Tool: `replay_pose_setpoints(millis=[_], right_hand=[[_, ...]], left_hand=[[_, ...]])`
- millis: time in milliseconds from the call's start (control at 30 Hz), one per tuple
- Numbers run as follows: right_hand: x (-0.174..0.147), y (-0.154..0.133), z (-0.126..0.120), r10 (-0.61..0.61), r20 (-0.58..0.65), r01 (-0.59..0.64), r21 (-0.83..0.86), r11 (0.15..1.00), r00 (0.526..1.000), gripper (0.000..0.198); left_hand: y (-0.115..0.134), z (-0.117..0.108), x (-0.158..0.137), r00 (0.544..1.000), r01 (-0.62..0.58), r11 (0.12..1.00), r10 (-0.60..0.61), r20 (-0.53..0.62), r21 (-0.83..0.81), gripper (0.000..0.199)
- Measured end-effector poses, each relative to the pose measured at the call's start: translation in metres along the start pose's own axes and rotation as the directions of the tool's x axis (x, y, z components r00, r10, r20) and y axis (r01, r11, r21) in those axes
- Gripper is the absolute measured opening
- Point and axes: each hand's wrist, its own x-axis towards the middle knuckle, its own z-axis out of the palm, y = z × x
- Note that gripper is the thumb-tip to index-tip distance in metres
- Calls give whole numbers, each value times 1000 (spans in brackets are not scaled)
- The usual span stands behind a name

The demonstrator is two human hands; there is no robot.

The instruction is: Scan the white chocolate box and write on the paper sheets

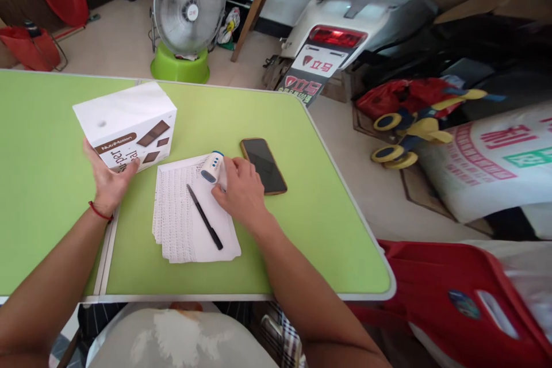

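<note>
My left hand [107, 178] grips the lower edge of a white cardboard box [129, 121], thumb on the printed front and fingers behind it. Brown pictures and the word "NutriMotion" are on that front, and the box is tilted. My right hand [241, 190] is closed round a white and blue handheld thermometer [213, 167] with several blue buttons; its grip is mostly hidden by my fingers. Beneath lies a stack of handwritten paper sheets [176, 213] with a black pen [204, 217] across it. A dark smartphone [264, 165] in a brown case rests just right of my right hand.
These things are on or over a green folding table [310, 230] with a pale rim. Beyond it a fan [190, 6] stands on a green stool [179, 66]. A scooter [332, 34], a toy tricycle [405, 138] and a red chair [457, 287] are to the right.
</note>
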Motion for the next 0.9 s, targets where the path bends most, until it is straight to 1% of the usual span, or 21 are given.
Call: replay_pose_setpoints(millis=[67,100,167,200,267,300,367,400,433,500,533,567,600,633,700,767,800,833,900], right_hand=[[1,1,4,125,109,-120,-51,992,986,43],[2,2,5,160,158,-153,-58,987,974,39],[3,5,8,192,199,-187,-43,981,961,31],[4,6,8,195,192,-194,-23,981,962,29],[4,6,7,198,130,-205,47,978,972,33],[4,4,6,194,79,-201,108,974,978,36],[1,-2,3,175,-23,-160,293,942,984,39],[-2,-7,1,160,-55,-123,412,903,986,39],[-5,-12,-1,143,-57,-90,539,837,988,36],[-15,-26,-4,94,54,-102,768,632,994,25],[-19,-33,-5,65,102,-121,844,523,993,20],[-23,-39,-6,67,136,-152,888,435,988,19],[-27,-45,-7,46,201,-204,905,372,978,20],[-29,-50,-8,8,263,-252,916,312,965,23],[-31,-56,-8,-87,375,-352,913,208,923,26],[-32,-60,-7,-173,431,-411,901,139,886,29],[-32,-61,-6,-196,440,-423,898,124,876,29],[-32,-62,-4,-207,440,-422,898,125,874,30],[-34,-63,0,-196,423,-392,902,178,884,31]], left_hand=[[-7,2,2,998,53,996,-54,-19,-76,84],[-10,2,2,996,70,993,-74,-48,-97,81],[-14,2,3,992,109,987,-115,-47,-117,79],[-15,1,2,990,115,986,-123,-65,-117,78],[-14,0,1,986,113,988,-125,-110,-109,76],[-13,0,0,983,111,988,-124,-137,-104,76],[-8,-1,-1,976,114,986,-133,-171,-120,73],[-6,0,-2,975,122,980,-149,-164,-160,71],[-3,0,-3,976,140,965,-172,-133,-222,68],[3,3,-5,973,206,906,-230,-20,-368,62],[4,5,-6,965,252,867,-256,48,-429,62],[5,7,-7,953,300,831,-280,113,-469,62],[6,8,-9,939,344,805,-301,167,-484,63],[5,10,-10,926,378,791,-320,201,-481,64],[1,11,-13,910,413,798,-345,231,-439,64],[-3,10,-15,905,420,820,-351,238,-388,66],[-4,9,-16,904,421,829,-350,245,-369,67],[-5,9,-16,902,423,833,-349,256,-355,68],[-5,7,-15,899,423,841,-343,272,-338,69]])
